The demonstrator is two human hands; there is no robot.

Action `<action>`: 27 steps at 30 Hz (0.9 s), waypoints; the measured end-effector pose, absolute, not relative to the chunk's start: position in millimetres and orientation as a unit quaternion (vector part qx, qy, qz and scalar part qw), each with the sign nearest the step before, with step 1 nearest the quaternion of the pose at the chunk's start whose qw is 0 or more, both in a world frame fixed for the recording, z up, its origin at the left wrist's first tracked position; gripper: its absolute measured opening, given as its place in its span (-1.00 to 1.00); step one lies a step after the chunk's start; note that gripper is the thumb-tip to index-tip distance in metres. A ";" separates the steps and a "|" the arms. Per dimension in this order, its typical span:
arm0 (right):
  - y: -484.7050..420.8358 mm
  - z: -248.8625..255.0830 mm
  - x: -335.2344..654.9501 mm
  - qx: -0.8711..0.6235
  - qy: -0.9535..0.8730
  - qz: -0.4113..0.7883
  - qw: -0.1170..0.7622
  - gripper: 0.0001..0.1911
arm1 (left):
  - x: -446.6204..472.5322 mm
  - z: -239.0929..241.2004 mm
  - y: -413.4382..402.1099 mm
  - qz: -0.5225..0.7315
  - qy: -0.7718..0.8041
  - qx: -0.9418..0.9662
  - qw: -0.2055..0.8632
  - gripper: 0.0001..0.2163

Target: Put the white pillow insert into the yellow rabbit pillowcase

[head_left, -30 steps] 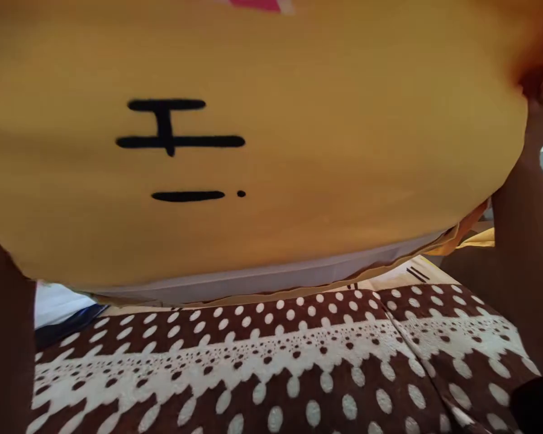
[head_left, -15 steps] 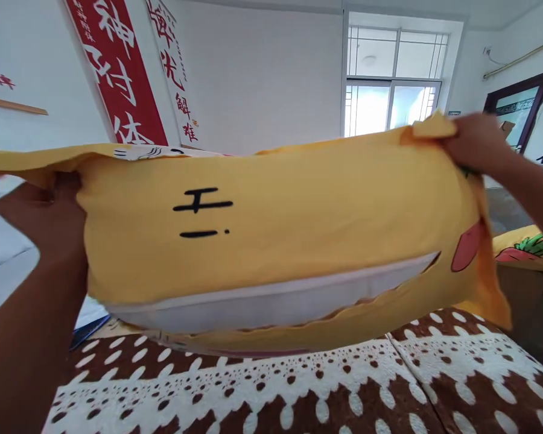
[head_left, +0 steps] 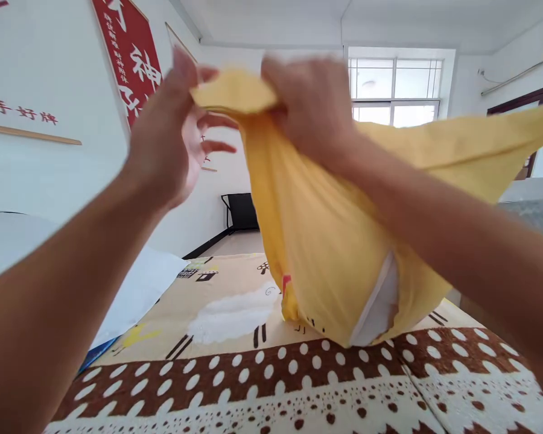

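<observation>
A yellow pillowcase (head_left: 326, 241) hangs in front of me, bunched and folded together, its lower end by the bed. White filling, seemingly a pillow (head_left: 382, 301), shows through a slit low on its right side. My right hand (head_left: 314, 105) is closed around the upper edge, blurred by motion. At the raised corner, my left hand (head_left: 174, 120) pinches the cloth near thumb and forefinger while its other fingers are spread. One side of the case stretches off to the right behind my right forearm.
Below lies a bed with a cream printed sheet (head_left: 226, 283) and a brown and white dotted cover (head_left: 199, 380). White material (head_left: 140, 289) lies at the left. A black folded frame (head_left: 242, 211) stands in the far corner, and a window (head_left: 393, 90) is behind.
My hands have come together from far apart, the right one moving left across the view. The pillowcase has gone from stretched wide to folded and hanging, and its "Hi" print is out of sight.
</observation>
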State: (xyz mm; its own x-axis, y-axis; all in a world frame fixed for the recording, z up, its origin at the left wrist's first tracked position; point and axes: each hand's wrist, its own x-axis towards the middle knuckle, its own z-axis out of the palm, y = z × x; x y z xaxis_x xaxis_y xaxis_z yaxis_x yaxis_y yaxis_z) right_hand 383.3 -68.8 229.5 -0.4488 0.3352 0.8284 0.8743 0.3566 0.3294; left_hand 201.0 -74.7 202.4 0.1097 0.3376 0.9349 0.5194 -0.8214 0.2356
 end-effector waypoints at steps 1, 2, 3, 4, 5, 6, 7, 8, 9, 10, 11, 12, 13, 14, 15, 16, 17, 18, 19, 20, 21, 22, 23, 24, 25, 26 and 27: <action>-64.0 224.1 375.5 -0.388 -0.741 -0.421 0.352 -0.60 | 209.0 209.7 -84.1 -0.571 -0.273 -0.772 0.058 -0.45; -58.9 219.2 369.4 -0.380 -0.729 -0.438 0.364 -0.58 | 213.9 215.2 -90.9 -0.534 -0.271 -0.799 0.052 -0.47; -54.3 215.3 365.1 -0.378 -0.720 -0.447 0.373 -0.58 | 216.1 219.1 -95.1 -0.496 -0.279 -0.820 0.066 -0.47; -50.6 213.0 362.4 -0.379 -0.717 -0.446 0.379 -0.60 | 216.4 221.8 -97.1 -0.460 -0.292 -0.833 0.094 -0.42; -48.1 212.0 361.0 -0.374 -0.718 -0.439 0.389 -0.63 | 215.7 223.7 -97.4 -0.430 -0.307 -0.839 0.131 -0.35; -46.9 212.1 360.9 -0.356 -0.724 -0.433 0.403 -0.66 | 215.1 225.3 -96.5 -0.407 -0.325 -0.836 0.174 -0.29; -46.9 212.9 361.5 -0.329 -0.731 -0.426 0.420 -0.68 | 215.3 226.6 -95.0 -0.394 -0.345 -0.826 0.210 -0.25; -47.7 214.0 362.9 -0.302 -0.737 -0.415 0.439 -0.70 | 216.7 227.8 -93.2 -0.389 -0.365 -0.813 0.232 -0.28; -49.1 215.0 364.7 -0.277 -0.742 -0.401 0.460 -0.73 | 219.5 228.8 -91.4 -0.390 -0.386 -0.800 0.241 -0.36; -50.7 216.1 367.0 -0.258 -0.746 -0.385 0.478 -0.75 | 223.5 229.5 -89.4 -0.395 -0.410 -0.786 0.242 -0.47; -52.4 217.3 369.9 -0.248 -0.748 -0.370 0.492 -0.76 | 228.2 229.8 -87.1 -0.400 -0.434 -0.772 0.236 -0.58; -54.0 219.0 373.8 -0.245 -0.752 -0.358 0.497 -0.76 | 232.9 229.8 -84.3 -0.403 -0.454 -0.760 0.230 -0.66; -55.4 221.5 379.0 -0.242 -0.761 -0.350 0.490 -0.76 | 236.9 229.3 -80.8 -0.404 -0.471 -0.751 0.228 -0.71; -56.6 225.0 385.9 -0.240 -0.776 -0.347 0.469 -0.78 | 239.6 228.5 -76.5 -0.401 -0.484 -0.743 0.230 -0.73; -57.5 229.3 394.8 -0.244 -0.794 -0.346 0.435 -0.81 | 240.5 227.3 -71.4 -0.399 -0.493 -0.736 0.238 -0.73; -58.4 234.3 405.9 -0.259 -0.811 -0.346 0.394 -0.83 | 239.3 226.0 -65.6 -0.398 -0.499 -0.727 0.252 -0.73; -59.3 239.5 419.3 -0.282 -0.824 -0.345 0.351 -0.84 | 236.2 224.6 -59.3 -0.397 -0.506 -0.717 0.268 -0.72; -60.3 244.5 434.6 -0.312 -0.829 -0.343 0.313 -0.84 | 231.2 223.2 -52.8 -0.395 -0.515 -0.706 0.284 -0.70; -61.5 248.9 451.4 -0.347 -0.826 -0.340 0.286 -0.81 | 225.0 221.9 -46.4 -0.392 -0.526 -0.694 0.296 -0.68; -63.1 252.4 468.8 -0.380 -0.819 -0.336 0.268 -0.77 | 217.9 220.7 -40.4 -0.391 -0.540 -0.682 0.302 -0.66; -65.1 255.0 486.0 -0.404 -0.813 -0.331 0.257 -0.73 | 210.6 219.6 -34.9 -0.389 -0.554 -0.670 0.306 -0.66; -67.2 256.6 502.1 -0.419 -0.811 -0.322 0.252 -0.71 | 203.6 218.6 -30.2 -0.384 -0.568 -0.661 0.306 -0.65; -69.3 257.3 516.4 -0.431 -0.810 -0.310 0.249 -0.69 | 197.4 217.9 -26.4 -0.378 -0.580 -0.654 0.305 -0.65; -71.1 257.4 528.2 -0.445 -0.808 -0.295 0.249 -0.69 | 192.0 217.4 -23.3 -0.373 -0.591 -0.647 0.305 -0.65; -72.3 257.0 537.2 -0.460 -0.804 -0.278 0.252 -0.69 | 187.7 217.3 -21.0 -0.367 -0.601 -0.642 0.305 -0.65; -72.6 256.1 543.4 -0.479 -0.798 -0.262 0.255 -0.69 | 184.2 217.7 -19.1 -0.361 -0.608 -0.637 0.306 -0.64; -71.9 255.0 547.0 -0.499 -0.789 -0.247 0.258 -0.67 | 181.6 218.3 -17.5 -0.355 -0.615 -0.633 0.309 -0.63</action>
